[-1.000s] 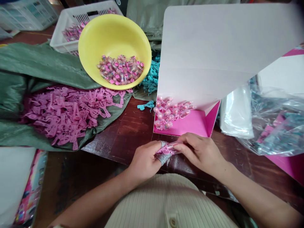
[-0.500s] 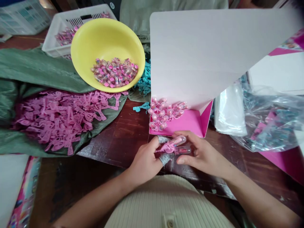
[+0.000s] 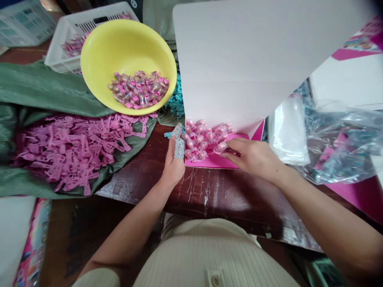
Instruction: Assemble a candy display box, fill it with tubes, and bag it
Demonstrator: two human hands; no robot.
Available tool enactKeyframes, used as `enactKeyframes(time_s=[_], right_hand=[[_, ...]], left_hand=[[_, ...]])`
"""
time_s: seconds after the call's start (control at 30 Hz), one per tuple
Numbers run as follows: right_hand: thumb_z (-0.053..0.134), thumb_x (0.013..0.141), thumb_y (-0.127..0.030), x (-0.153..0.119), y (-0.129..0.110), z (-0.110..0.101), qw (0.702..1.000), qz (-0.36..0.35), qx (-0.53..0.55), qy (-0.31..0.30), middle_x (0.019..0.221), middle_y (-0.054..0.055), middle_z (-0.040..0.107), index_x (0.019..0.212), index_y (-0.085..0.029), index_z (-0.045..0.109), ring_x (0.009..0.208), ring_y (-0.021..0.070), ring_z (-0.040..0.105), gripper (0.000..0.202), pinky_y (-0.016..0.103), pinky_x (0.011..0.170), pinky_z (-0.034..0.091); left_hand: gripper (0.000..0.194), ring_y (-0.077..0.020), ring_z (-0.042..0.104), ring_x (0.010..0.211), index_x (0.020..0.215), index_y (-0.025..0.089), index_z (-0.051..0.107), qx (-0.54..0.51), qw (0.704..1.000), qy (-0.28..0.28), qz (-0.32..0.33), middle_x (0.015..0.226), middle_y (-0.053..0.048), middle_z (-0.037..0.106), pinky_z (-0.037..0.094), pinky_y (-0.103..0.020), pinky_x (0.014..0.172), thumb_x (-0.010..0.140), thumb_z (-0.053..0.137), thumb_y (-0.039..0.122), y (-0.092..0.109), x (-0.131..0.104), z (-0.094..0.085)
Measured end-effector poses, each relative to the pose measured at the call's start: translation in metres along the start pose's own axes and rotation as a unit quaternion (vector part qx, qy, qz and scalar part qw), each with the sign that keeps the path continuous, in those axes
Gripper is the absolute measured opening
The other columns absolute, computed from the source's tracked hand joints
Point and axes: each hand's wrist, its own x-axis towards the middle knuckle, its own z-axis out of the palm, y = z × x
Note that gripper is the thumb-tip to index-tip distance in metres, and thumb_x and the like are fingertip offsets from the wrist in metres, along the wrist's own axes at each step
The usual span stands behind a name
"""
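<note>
A pink box (image 3: 227, 162) with a tall white raised lid (image 3: 233, 59) holds rows of pink pieces with clear capsules (image 3: 199, 139) at its left side. Over the box, my right hand (image 3: 254, 155) pinches one pink capsule piece (image 3: 220, 147) beside the others. My left hand (image 3: 176, 159), with grey tape round its thumb and a finger, is at the box's left edge, near a teal plastic piece (image 3: 168, 134). Its taped digits point away from me; whether anything is between them is hidden.
A yellow bowl (image 3: 125, 44) of capsules stands at the upper left, before a white basket (image 3: 55, 57). Pink plastic pieces (image 3: 74, 147) lie heaped on green sheeting at the left. Clear bags (image 3: 290, 135) and more pink and white boxes are at the right.
The hands have separated. My right hand has carried a pink capsule piece forward into the box, while my left hand let go and moved left to the box's edge.
</note>
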Motion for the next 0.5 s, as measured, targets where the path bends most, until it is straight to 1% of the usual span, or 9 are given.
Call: enactKeyframes(time_s=[0.1,0.2,0.27,0.4,0.43,0.5], right_hand=[[0.056,0.1,-0.042,0.005,-0.008,-0.005,0.998,-0.006,-0.056,-0.029,0.099,0.003,0.076,0.106,-0.025,0.071,0.075,0.0195,0.067,0.023,0.029,0.053,0.033],[0.056,0.1,-0.042,0.009,-0.015,-0.008,0.999,-0.01,-0.046,-0.022,0.101,0.002,0.077,0.11,-0.026,0.07,0.078,0.0199,0.069,0.024,0.03,0.054,0.032],[0.056,0.1,-0.04,0.011,-0.018,-0.008,0.999,-0.014,-0.031,-0.023,0.103,0.001,0.077,0.112,-0.026,0.07,0.08,0.0196,0.069,0.023,0.029,0.055,0.033],[0.054,0.1,-0.042,0.016,-0.021,-0.008,0.997,0.006,-0.066,-0.047,0.089,0.002,0.077,0.102,-0.023,0.07,0.072,0.0197,0.068,0.024,0.03,0.052,0.027],[0.054,0.1,-0.043,0.018,-0.021,-0.009,0.995,0.014,-0.08,-0.05,0.089,0.003,0.076,0.101,-0.023,0.07,0.071,0.02,0.068,0.026,0.03,0.051,0.025],[0.051,0.102,-0.043,0.021,-0.023,-0.012,0.993,0.019,-0.105,-0.052,0.095,0.004,0.077,0.104,-0.023,0.07,0.072,0.0203,0.068,0.028,0.03,0.05,0.024]], left_hand=[[0.059,-0.025,0.034,0.153,0.152,0.032,0.045,-0.003,1.0,-0.003,-0.012,0.16,-0.003,0.046,0.025,-0.042,0.129,0.101,0.042,0.062,-0.009,-0.003,0.006],[0.058,-0.0252,0.037,0.151,0.152,0.033,0.044,-0.003,1.0,-0.007,-0.025,0.157,-0.003,0.049,0.03,-0.044,0.127,0.102,0.041,0.061,-0.01,-0.003,0.007],[0.057,-0.0257,0.037,0.151,0.153,0.034,0.043,0.002,1.0,-0.004,-0.031,0.157,-0.003,0.049,0.031,-0.044,0.127,0.102,0.041,0.06,-0.009,-0.003,0.007],[0.057,-0.0258,0.035,0.152,0.152,0.034,0.044,0.013,0.999,0.004,-0.038,0.159,-0.003,0.047,0.031,-0.044,0.126,0.102,0.041,0.061,-0.011,-0.002,0.008],[0.057,-0.0255,0.034,0.153,0.152,0.034,0.044,0.014,0.999,0.005,-0.037,0.159,-0.002,0.047,0.031,-0.044,0.126,0.102,0.041,0.06,-0.011,-0.002,0.009],[0.056,-0.025,0.032,0.154,0.152,0.034,0.044,0.019,0.999,0.005,-0.035,0.16,-0.002,0.046,0.029,-0.043,0.127,0.102,0.041,0.06,-0.011,-0.002,0.009]])
